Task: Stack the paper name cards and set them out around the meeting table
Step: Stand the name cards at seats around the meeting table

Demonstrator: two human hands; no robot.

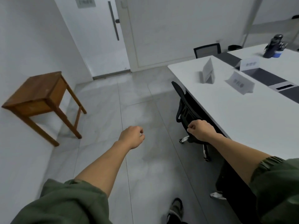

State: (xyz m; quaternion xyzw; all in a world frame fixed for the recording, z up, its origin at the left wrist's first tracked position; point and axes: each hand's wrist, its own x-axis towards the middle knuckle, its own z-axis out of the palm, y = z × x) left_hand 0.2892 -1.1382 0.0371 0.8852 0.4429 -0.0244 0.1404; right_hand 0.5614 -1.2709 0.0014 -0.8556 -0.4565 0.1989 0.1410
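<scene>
My left hand [131,137] hangs out over the pale grey floor tiles with its fingers curled in against the thumb, holding nothing. My right hand [199,130] is balled the same way, also with nothing in it, just beside the near edge of the long white meeting table [242,120] and in front of the black mesh office chair [186,109] tucked under it; I cannot tell whether my knuckles touch the chair. The white folded paper name cards are all up on the table, well apart from my fingers: one tent card seen end-on [207,71] near the far corner, a second with blurred dark print [241,83] to its right, and a third [250,63] beyond that, standing on the table's dark grey centre strip [265,76]. A small brown wooden side table [40,94] stands against the wall on my left
</scene>
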